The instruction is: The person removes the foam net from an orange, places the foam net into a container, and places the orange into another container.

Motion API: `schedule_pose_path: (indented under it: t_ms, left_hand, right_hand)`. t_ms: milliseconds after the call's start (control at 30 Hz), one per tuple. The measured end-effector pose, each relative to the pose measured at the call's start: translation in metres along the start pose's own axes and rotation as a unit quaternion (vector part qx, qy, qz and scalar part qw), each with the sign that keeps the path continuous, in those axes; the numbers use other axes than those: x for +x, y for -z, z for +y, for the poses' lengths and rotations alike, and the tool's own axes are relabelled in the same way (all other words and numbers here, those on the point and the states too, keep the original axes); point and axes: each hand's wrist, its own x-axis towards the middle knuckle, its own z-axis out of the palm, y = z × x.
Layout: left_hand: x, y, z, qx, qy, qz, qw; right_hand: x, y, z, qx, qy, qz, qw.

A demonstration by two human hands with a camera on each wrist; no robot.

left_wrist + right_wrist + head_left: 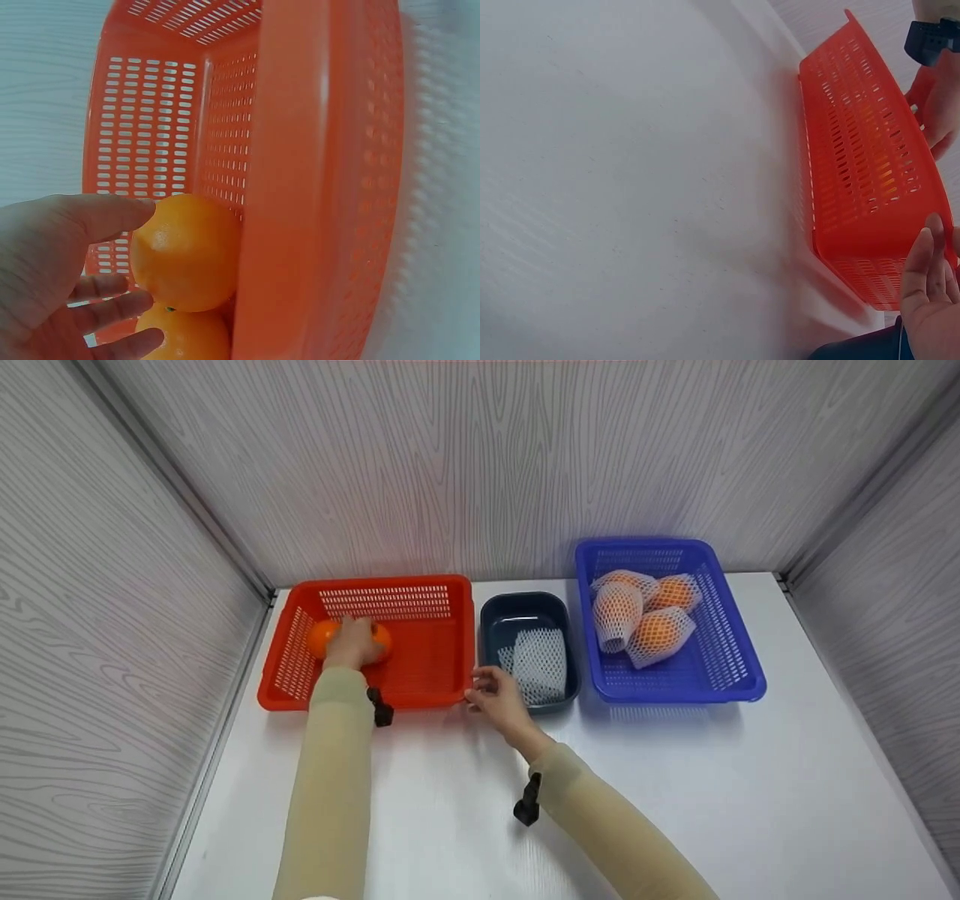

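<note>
Inside the red basket, two bare oranges lie side by side at the left end. Over them reaches my left hand, with its thumb tip at the edge of the nearer orange in the left wrist view. Its other fingers are spread loosely beside that orange and the second orange. My right hand is at the basket's front right corner, fingertips touching the rim with relaxed fingers. In the right wrist view the thumb and fingers lie along the outside of that corner.
Beside the red basket stands a dark teal tub with white foam net sleeves in it. Further right, a blue basket holds several oranges in foam nets. Grey wood-grain panels enclose the white table.
</note>
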Motion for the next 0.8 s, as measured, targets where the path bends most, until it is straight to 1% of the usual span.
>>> schedule_pose_path:
  t_ms: [200, 300, 400, 467, 533, 700, 800]
  left_hand:
    - [-0.002, -0.003, 0.002, 0.014, -0.009, -0.006, 0.9998]
    - [-0.003, -0.003, 0.003, 0.019, -0.004, -0.021, 0.9996]
    - [-0.005, -0.001, 0.002, 0.022, -0.003, -0.040, 0.9990]
    - [-0.006, 0.001, 0.001, 0.022, -0.006, -0.046, 0.9987]
    - [-0.007, 0.002, 0.000, 0.020, -0.006, -0.047, 0.9987]
    - [-0.006, 0.006, 0.001, 0.004, 0.004, -0.042, 0.9991]
    - [-0.006, 0.009, 0.004, -0.007, 0.003, -0.033, 0.9994]
  right_hand:
    - [0.007, 0.002, 0.012, 0.012, 0.001, 0.004, 1.000]
    - [0.011, 0.002, 0.019, 0.013, 0.003, 0.009, 1.000]
    - [0.011, 0.000, 0.020, 0.005, 0.008, 0.015, 1.000]
    - [0.011, 0.000, 0.020, -0.001, 0.013, 0.016, 1.000]
    - [0.010, -0.001, 0.020, -0.004, 0.017, 0.017, 1.000]
    - [0.009, -0.001, 0.018, -0.020, 0.019, 0.020, 0.999]
    - [0.009, 0.000, 0.015, -0.048, 0.015, 0.021, 0.999]
